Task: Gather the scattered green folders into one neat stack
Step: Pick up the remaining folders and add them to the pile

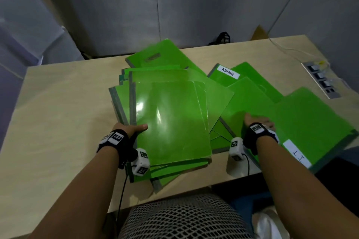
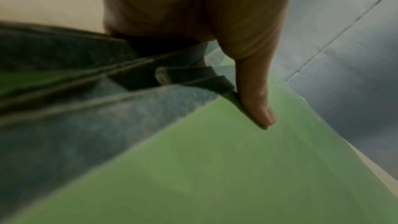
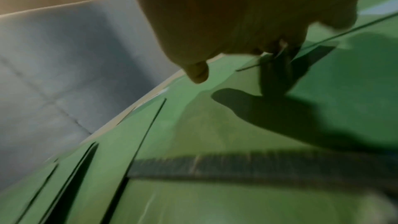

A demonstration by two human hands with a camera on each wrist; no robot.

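A rough stack of green folders [image 1: 171, 118] lies in the middle of the table [image 1: 58, 112], with grey spines on its left side. My left hand [image 1: 136, 129] grips the stack's left edge. Its thumb [image 2: 256, 101] presses on the top cover [image 2: 215, 168] and the fingers are hidden beside the spines [image 2: 107, 108]. Loose folders fan out to the right, one labelled ADMIN [image 1: 223, 77]. My right hand [image 1: 258, 122] holds the edge of a large folder with a white label [image 1: 314, 122], thumb [image 3: 198, 72] stretched over the green folder [image 1: 248, 99] beside it.
One more green folder [image 1: 155, 54] lies at the far edge behind the stack. A socket strip [image 1: 320, 79] with a cable is set into the table at right. A black basket [image 1: 225, 38] stands behind the table. A mesh chair back [image 1: 184, 217] is below the near edge.
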